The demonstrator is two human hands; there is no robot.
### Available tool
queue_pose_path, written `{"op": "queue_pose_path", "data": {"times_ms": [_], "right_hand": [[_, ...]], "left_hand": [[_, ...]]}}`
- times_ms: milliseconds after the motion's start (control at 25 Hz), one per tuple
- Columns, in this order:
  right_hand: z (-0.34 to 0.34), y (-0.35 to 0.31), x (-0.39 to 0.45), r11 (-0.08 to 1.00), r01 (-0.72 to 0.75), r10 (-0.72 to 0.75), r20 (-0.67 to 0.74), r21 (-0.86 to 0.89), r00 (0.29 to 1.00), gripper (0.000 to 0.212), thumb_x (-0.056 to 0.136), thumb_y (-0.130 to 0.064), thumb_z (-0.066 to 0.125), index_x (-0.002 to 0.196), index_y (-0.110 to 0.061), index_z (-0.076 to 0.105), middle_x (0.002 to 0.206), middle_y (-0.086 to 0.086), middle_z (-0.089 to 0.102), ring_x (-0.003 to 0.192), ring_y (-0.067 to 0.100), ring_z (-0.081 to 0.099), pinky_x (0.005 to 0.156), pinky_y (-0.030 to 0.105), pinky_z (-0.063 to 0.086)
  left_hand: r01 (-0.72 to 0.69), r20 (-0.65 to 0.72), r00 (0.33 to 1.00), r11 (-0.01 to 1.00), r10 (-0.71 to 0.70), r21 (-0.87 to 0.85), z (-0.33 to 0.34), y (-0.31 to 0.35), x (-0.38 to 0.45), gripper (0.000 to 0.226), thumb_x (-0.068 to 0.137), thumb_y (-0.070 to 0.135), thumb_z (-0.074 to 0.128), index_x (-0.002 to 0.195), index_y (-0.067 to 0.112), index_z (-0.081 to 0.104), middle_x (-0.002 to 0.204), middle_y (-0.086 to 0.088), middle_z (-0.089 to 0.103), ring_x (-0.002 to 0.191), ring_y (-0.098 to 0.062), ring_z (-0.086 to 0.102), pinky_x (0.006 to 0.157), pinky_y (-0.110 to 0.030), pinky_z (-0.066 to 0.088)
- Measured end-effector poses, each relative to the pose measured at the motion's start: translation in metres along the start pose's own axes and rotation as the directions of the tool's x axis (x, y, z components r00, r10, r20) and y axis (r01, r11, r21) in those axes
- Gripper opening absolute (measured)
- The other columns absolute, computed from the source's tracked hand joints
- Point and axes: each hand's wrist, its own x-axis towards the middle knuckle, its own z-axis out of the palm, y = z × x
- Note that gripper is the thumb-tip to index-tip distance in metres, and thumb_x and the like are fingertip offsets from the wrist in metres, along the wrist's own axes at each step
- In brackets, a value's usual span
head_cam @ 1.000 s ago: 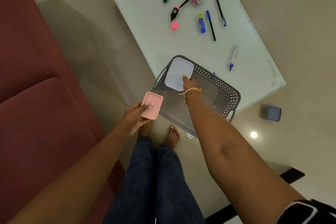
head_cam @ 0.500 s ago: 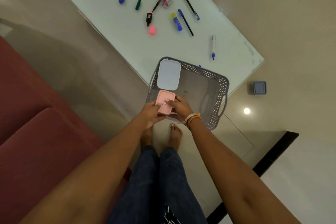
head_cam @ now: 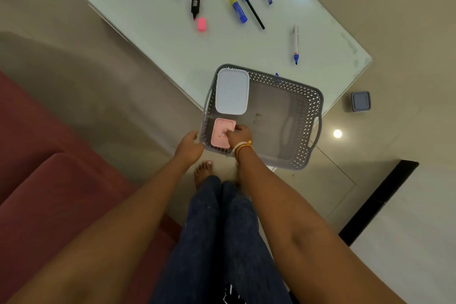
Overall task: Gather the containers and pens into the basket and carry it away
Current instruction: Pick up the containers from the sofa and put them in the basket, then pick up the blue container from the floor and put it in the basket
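Note:
A grey lattice basket (head_cam: 318, 106) sits on the near corner of the glass table (head_cam: 153, 32), overhanging its edge. Inside lie a white lidded container (head_cam: 232, 91) at the far left and a pink lidded container (head_cam: 217, 137) at the near left. My right hand (head_cam: 238, 135) reaches into the basket and grips the pink container's right edge. Just outside the basket's near left corner is my left hand (head_cam: 188, 147), fingers relaxed, holding nothing. Several pens lie on the table, among them a white marker (head_cam: 295, 44) and a black highlighter (head_cam: 195, 6).
A small blue-grey container (head_cam: 360, 101) stands on the floor right of the table. Loose caps, a pink cap (head_cam: 201, 24) and a blue glue stick (head_cam: 238, 8) lie among the pens. A red sofa (head_cam: 49, 180) runs along the left. My legs stand below the basket.
The pink container passed from my left hand to my right and went down into the basket's near left corner. My left hand let go and drew back outside the rim.

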Motion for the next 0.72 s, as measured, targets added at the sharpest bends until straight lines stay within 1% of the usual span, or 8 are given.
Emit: {"op": "queue_pose_path", "data": {"times_ms": [40, 120, 200, 280, 360, 520, 600, 720], "right_hand": [[0.005, 0.000, 0.000, 1.000, 0.003, -0.003, 0.024, -0.006, 1.000, 0.040, 0.085, -0.007, 0.066, 0.123, 0.003, 0.060, 0.124, 0.021, 0.063, 0.113, 0.036, 0.060, 0.099, 0.042, 0.048], [0.008, -0.002, -0.003, 0.998, 0.008, -0.003, 0.073, -0.064, 0.997, 0.038, 0.085, 0.001, 0.059, 0.123, 0.003, 0.060, 0.124, 0.022, 0.063, 0.114, 0.037, 0.060, 0.098, 0.042, 0.049], [-0.001, -0.006, -0.015, 0.988, 0.018, -0.003, 0.100, -0.150, 0.995, 0.042, 0.085, 0.003, 0.055, 0.127, 0.003, 0.055, 0.128, 0.022, 0.059, 0.119, 0.038, 0.056, 0.100, 0.041, 0.048], [-0.021, -0.011, -0.030, 0.968, 0.037, -0.015, 0.088, -0.248, 0.996, 0.048, 0.088, -0.002, 0.054, 0.135, 0.001, 0.046, 0.136, 0.021, 0.052, 0.126, 0.037, 0.050, 0.103, 0.039, 0.042], [-0.048, -0.017, -0.050, 0.943, 0.065, -0.046, 0.066, -0.327, 0.997, 0.044, 0.090, -0.006, 0.050, 0.134, 0.000, 0.047, 0.136, 0.020, 0.052, 0.125, 0.036, 0.050, 0.102, 0.036, 0.042], [-0.099, -0.022, -0.089, 0.919, 0.101, -0.077, 0.078, -0.380, 0.994, 0.039, 0.086, -0.007, 0.053, 0.125, -0.004, 0.054, 0.131, 0.018, 0.056, 0.121, 0.035, 0.052, 0.100, 0.035, 0.044], [-0.119, -0.017, -0.103, 0.908, 0.128, -0.105, 0.081, -0.399, 0.991, 0.038, 0.086, -0.008, 0.053, 0.124, -0.005, 0.055, 0.129, 0.019, 0.056, 0.119, 0.035, 0.053, 0.099, 0.037, 0.045], [-0.148, -0.003, -0.114, 0.873, 0.166, -0.136, 0.099, -0.459, 0.986, 0.041, 0.087, -0.009, 0.051, 0.128, -0.006, 0.052, 0.132, 0.018, 0.054, 0.119, 0.034, 0.053, 0.097, 0.036, 0.045]], "left_hand": [[-0.014, 0.033, 0.999, 0.999, 0.016, -0.044, 0.001, 0.000, 0.000, 0.043, 0.091, 0.002, 0.049, 0.133, 0.011, 0.050, 0.139, -0.011, 0.052, 0.123, -0.025, 0.050, 0.103, -0.041, 0.044], [-0.036, 0.056, 0.998, 0.998, 0.039, -0.057, 0.001, 0.001, -0.001, 0.039, 0.090, 0.001, 0.048, 0.126, 0.014, 0.055, 0.130, -0.010, 0.059, 0.116, -0.025, 0.054, 0.098, -0.042, 0.046], [-0.072, 0.072, 0.995, 0.997, 0.070, 0.019, -0.003, 0.005, -0.009, 0.036, 0.092, 0.007, 0.051, 0.127, 0.013, 0.055, 0.130, -0.010, 0.059, 0.117, -0.025, 0.054, 0.096, -0.041, 0.046], [-0.133, 0.080, 0.989, 0.979, 0.122, 0.156, -0.009, 0.011, -0.023, 0.040, 0.092, 0.009, 0.052, 0.132, 0.012, 0.052, 0.135, -0.012, 0.056, 0.123, -0.027, 0.051, 0.098, -0.036, 0.043], [-0.212, 0.085, 0.977, 0.933, 0.195, 0.290, -0.015, 0.023, -0.043, 0.043, 0.092, 0.006, 0.049, 0.135, 0.009, 0.048, 0.138, -0.015, 0.053, 0.126, -0.031, 0.049, 0.100, -0.032, 0.039], [-0.314, 0.185, 0.949, 0.797, 0.254, 0.516, -0.011, 0.055, -0.075, 0.050, 0.095, 0.012, 0.046, 0.144, 0.007, 0.036, 0.147, -0.019, 0.041, 0.133, -0.035, 0.041, 0.107, -0.036, 0.033], [-0.346, 0.238, 0.938, 0.742, 0.253, 0.574, 0.002, 0.070, -0.088, 0.053, 0.096, 0.016, 0.046, 0.146, 0.008, 0.031, 0.150, -0.019, 0.036, 0.135, -0.036, 0.038, 0.108, -0.038, 0.032], [-0.418, 0.338, 0.906, 0.649, 0.253, 0.636, 0.032, 0.089, -0.101, 0.055, 0.094, 0.016, 0.047, 0.145, 0.008, 0.029, 0.147, -0.020, 0.039, 0.132, -0.034, 0.040, 0.106, -0.039, 0.035]]}}
